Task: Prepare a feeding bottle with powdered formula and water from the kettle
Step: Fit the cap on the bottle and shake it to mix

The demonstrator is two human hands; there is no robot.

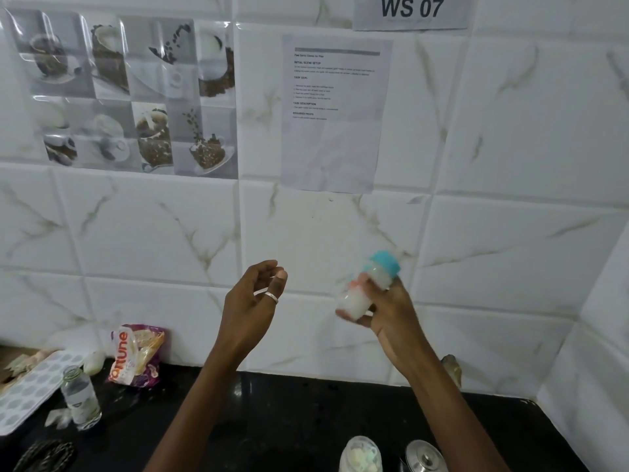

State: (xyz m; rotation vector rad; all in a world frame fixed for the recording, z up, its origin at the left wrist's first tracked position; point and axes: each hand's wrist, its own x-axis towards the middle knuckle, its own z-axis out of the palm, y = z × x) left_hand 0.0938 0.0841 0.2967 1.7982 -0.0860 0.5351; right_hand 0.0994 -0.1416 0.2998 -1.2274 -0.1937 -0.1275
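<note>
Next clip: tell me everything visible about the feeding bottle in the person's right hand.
The feeding bottle has a translucent, plastic-looking body, a teal cap and an orange patch on its side. Its contents look milky white. Motion blur hides finer detail. It is in the air before the tiled wall, tilted, cap up and to the right. Only the right hand grips it, around the body.

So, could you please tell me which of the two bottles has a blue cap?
The milky feeding bottle gripped in the right hand, up in front of the wall. The clear bottle standing on the counter, far left, has no blue cap.
</note>
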